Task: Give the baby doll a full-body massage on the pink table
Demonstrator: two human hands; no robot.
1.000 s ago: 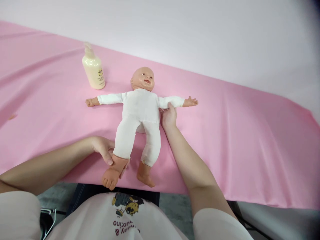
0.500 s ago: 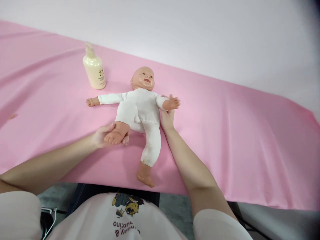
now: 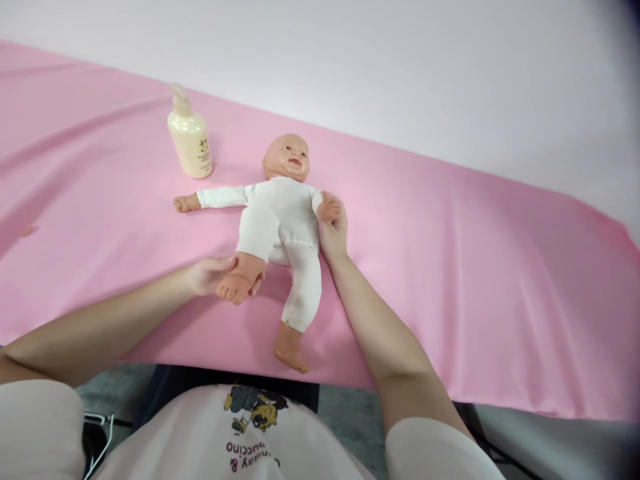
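Observation:
A baby doll [image 3: 297,210] with a bald head and a white cloth body lies face up on the pink cloth, head away from me. My left hand [image 3: 210,275] grips its bent, raised leg at the bare ankle, the thumb on the near side and fingertips showing past the foot. Against the doll's other side rests my right hand [image 3: 335,239], closed around the upper arm and flank. The doll's small hand lies over my right fingers, which are mostly hidden. Its second leg stretches toward the table's near edge.
A cream pump bottle [image 3: 193,143] stands upright beyond the doll's outstretched arm. The pink cloth [image 3: 425,267] covers the table, with folds at the right, and a pale wall [image 3: 400,67] rises behind it.
The leg in my left hand has shifted slightly right and toward me. The doll's arm at my right hand has swung inward, closer to its body. The bottle stays put.

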